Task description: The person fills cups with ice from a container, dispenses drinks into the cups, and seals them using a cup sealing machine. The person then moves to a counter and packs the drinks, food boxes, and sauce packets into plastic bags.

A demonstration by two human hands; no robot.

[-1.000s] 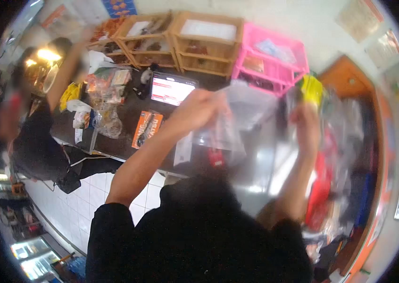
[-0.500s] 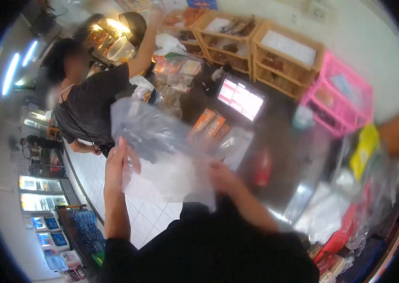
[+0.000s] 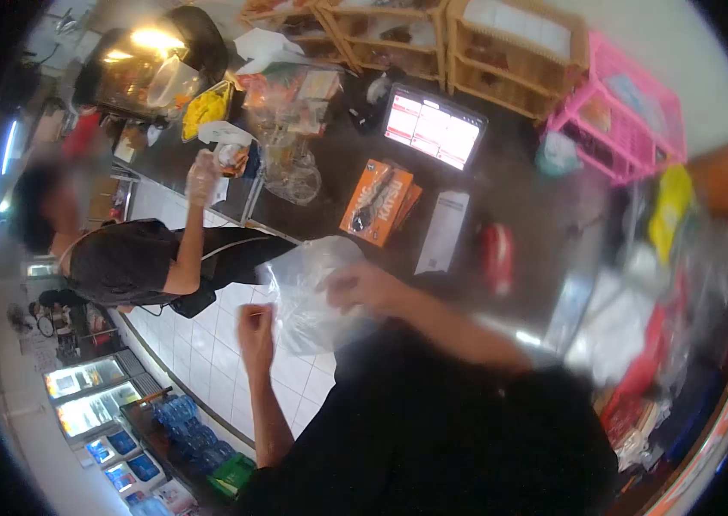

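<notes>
A clear plastic bag (image 3: pixel 299 320) hangs in front of my body, above the tiled floor and beside the counter's edge. My left hand (image 3: pixel 256 337) is closed, its fingertips pinching the left edge of the bag. My right hand (image 3: pixel 366 289) is on the bag's upper right side with its fingers bent against the film; it is slightly blurred. Beyond the bag, on the counter, lie orange printed boxes (image 3: pixel 376 203) and a white paper slip (image 3: pixel 443 232). A blurred red object (image 3: pixel 497 258) lies to the right of the slip.
A lit tablet (image 3: pixel 433 127) stands on the dark counter (image 3: pixel 519 189). Wooden racks (image 3: pixel 502 64) and a pink basket (image 3: pixel 618 112) line the back. Plastic bags (image 3: pixel 609 335) pile up at right. A co-worker (image 3: pixel 123 262) stands at left, one gloved hand (image 3: pixel 202 179) over the counter.
The bag has come lower and bunched smaller between my hands, which are closer together. My view has shifted. The co-worker's raised arm has come down from the shelf area.
</notes>
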